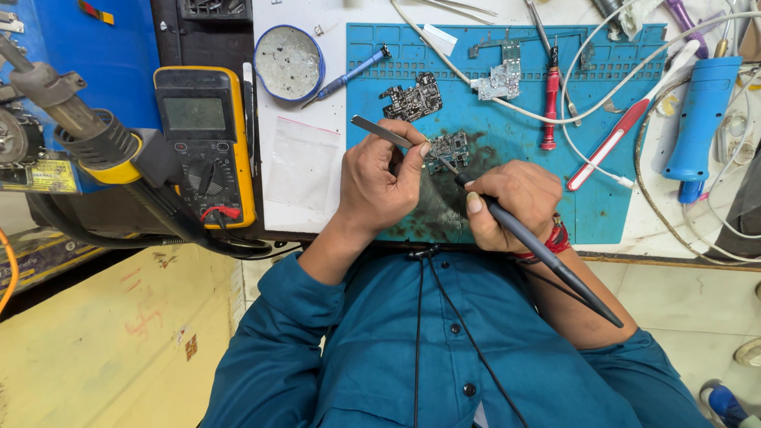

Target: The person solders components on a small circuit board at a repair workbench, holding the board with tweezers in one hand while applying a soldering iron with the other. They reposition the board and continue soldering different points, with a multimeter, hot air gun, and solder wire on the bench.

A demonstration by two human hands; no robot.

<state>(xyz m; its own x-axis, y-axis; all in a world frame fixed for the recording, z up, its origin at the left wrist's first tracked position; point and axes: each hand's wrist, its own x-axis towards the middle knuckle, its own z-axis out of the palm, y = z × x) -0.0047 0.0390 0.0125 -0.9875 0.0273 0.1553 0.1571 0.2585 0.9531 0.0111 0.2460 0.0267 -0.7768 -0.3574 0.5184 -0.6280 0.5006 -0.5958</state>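
Note:
My left hand (380, 186) grips thin metal tweezers (379, 131) whose tips rest on a small dark circuit board (449, 147) lying on the blue work mat (602, 206). My right hand (511, 204) holds a black pen-shaped soldering iron (547, 257), its tip touching the same board beside the tweezers. The iron's cable runs back over my right forearm. Both hands sit close together at the mat's near edge.
A second dark board (412, 99) and a silver board (499, 78) lie farther back on the mat. A yellow multimeter (204, 139), a round flux tin (288, 62), a red screwdriver (550, 103), a blue tool (701, 115) and white cables surround it. A hot-air nozzle (75, 127) juts in at left.

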